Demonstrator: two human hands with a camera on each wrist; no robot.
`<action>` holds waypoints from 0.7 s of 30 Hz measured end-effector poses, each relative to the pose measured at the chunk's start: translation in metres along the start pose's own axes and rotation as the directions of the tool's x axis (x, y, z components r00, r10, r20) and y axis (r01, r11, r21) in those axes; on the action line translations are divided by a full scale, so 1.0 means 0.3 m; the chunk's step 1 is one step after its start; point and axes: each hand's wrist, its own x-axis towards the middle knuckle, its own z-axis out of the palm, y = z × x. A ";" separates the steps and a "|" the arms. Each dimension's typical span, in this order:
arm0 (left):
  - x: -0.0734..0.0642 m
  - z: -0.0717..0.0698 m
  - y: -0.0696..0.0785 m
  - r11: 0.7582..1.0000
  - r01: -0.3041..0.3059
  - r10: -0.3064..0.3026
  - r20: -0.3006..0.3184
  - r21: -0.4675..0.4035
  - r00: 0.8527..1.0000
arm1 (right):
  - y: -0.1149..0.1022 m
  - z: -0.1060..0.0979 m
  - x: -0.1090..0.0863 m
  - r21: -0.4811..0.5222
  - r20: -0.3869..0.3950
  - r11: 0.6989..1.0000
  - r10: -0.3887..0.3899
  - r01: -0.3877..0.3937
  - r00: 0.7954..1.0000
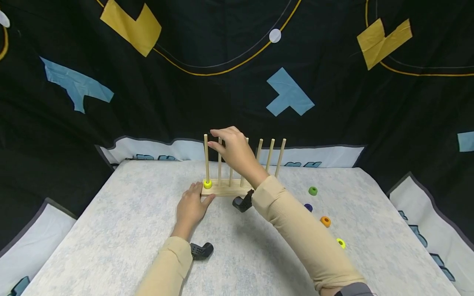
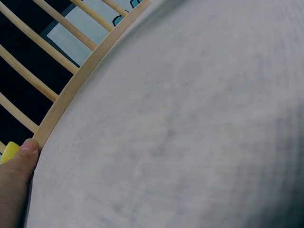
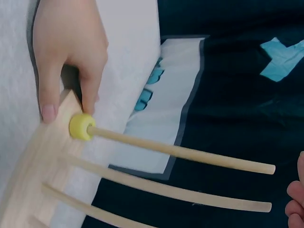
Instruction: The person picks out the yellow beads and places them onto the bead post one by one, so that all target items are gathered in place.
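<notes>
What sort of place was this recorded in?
Probably a staged recording booth: a black cloth backdrop with blue patches hangs behind a pale table bearing a wooden peg rack.

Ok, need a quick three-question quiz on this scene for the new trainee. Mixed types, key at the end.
1. Multiple choice: in the head view, where on the wooden rack is the yellow ring threaded?
A) Leftmost peg
B) A middle peg
C) Rightmost peg

2. True or false: the left hand touches the rack.

3. Open: how many loose rings show on the table in the head view, and in which colours?

Key:
1. A, at the foot of the leftmost peg.
2. True.
3. Four: green, blue-purple, orange and yellow.
</notes>
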 end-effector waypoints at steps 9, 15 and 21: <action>0.001 -0.002 0.003 1.000 -0.017 0.017 -0.009 0.011 1.000 | 0.022 0.018 -0.104 0.046 -0.006 0.996 -0.075 0.076 0.997; 0.001 -0.003 0.006 1.000 -0.010 0.010 0.010 0.025 1.000 | 0.022 0.035 -0.174 0.049 0.037 0.987 -0.156 0.154 0.987; 0.004 -0.008 0.004 0.999 -0.016 0.015 0.024 0.031 1.000 | 0.006 0.057 -0.245 0.034 0.136 0.976 -0.218 0.216 0.966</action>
